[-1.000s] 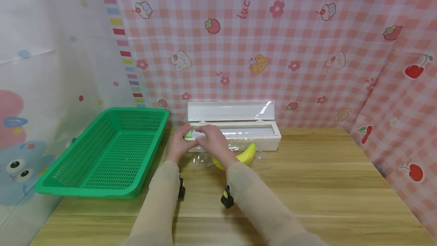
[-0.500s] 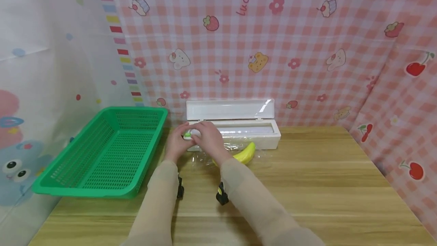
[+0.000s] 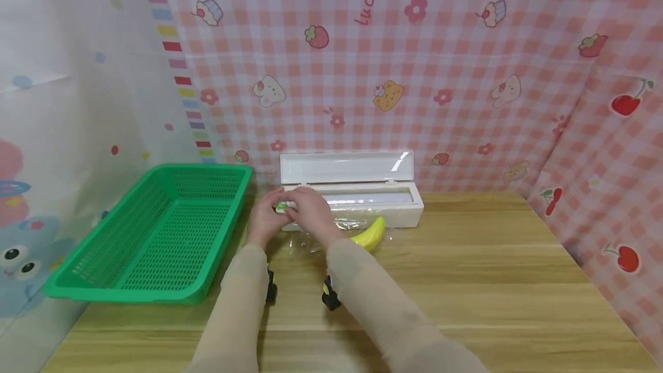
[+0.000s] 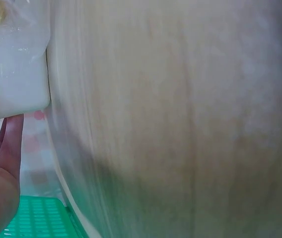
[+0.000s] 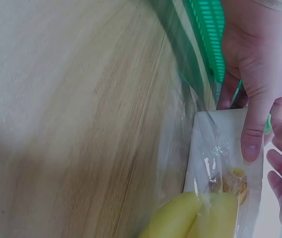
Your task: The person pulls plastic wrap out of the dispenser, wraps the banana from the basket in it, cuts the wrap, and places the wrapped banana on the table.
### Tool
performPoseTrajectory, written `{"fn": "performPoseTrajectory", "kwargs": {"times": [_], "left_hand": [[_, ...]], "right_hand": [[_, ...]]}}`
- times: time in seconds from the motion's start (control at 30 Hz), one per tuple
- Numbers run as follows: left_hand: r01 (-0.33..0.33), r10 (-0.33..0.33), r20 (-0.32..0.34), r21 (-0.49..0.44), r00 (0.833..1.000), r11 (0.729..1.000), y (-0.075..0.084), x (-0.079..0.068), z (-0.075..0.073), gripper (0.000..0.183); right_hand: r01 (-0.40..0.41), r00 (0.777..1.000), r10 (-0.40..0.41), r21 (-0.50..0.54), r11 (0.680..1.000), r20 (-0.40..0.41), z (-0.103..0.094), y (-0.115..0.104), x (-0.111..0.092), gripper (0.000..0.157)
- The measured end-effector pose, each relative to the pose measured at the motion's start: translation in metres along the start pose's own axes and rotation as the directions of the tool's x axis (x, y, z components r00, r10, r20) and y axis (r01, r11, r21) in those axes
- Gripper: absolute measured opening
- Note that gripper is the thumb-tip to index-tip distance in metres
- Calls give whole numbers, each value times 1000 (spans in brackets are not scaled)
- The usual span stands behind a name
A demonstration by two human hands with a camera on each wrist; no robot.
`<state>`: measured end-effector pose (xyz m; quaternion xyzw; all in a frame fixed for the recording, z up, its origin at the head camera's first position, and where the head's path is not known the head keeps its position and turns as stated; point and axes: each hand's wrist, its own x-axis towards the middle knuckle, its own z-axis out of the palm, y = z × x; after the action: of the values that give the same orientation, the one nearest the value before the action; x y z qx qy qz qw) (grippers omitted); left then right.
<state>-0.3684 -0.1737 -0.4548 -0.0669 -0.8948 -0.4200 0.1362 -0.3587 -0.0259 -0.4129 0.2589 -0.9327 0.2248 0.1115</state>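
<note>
A white cling film dispenser stands lid-up against the back cloth. My left hand grips its left end; in the right wrist view the left thumb presses the front face. Beside it, the fingertips of my bent right hand are right at a small green slider on the dispenser; I cannot tell whether they pinch it. Clear cling film hangs over the front and spreads onto the table. Yellow bananas, joined at a brown stem, lie in front under the film, partly hidden by the right forearm.
To the left is a large green plastic basket, its near corner close to the left forearm. The wooden table runs out to the right. Patterned cloth hangs behind and along the sides.
My right hand has shifted slightly left along the dispenser, its fingertips now closer to the green slider and the left hand. The left hand keeps its place; the view has drifted a little.
</note>
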Motion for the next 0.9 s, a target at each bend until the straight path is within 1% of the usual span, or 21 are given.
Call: {"fn": "performPoseTrajectory", "kwargs": {"times": [0.23, 0.47, 0.67, 0.9], "left_hand": [[-36, 36, -22, -10, 999, 999, -3, 0, 2, 54], [-32, 31, -31, -30, 999, 999, -3, 2, 2, 55], [-43, 42, -38, -24, 998, 999, -3, 2, 2, 56], [-47, 46, -44, -26, 998, 999, -3, 2, 2, 54]], "right_hand": [[19, 1000, -19, -19, 1000, 11, 4, -3, 1, 32], [47, 999, -48, -28, 999, -21, 7, -4, 4, 29], [47, 998, -48, -40, 998, -43, 7, -6, 5, 30], [29, 999, -31, -51, 998, -35, 8, -7, 6, 31]]}}
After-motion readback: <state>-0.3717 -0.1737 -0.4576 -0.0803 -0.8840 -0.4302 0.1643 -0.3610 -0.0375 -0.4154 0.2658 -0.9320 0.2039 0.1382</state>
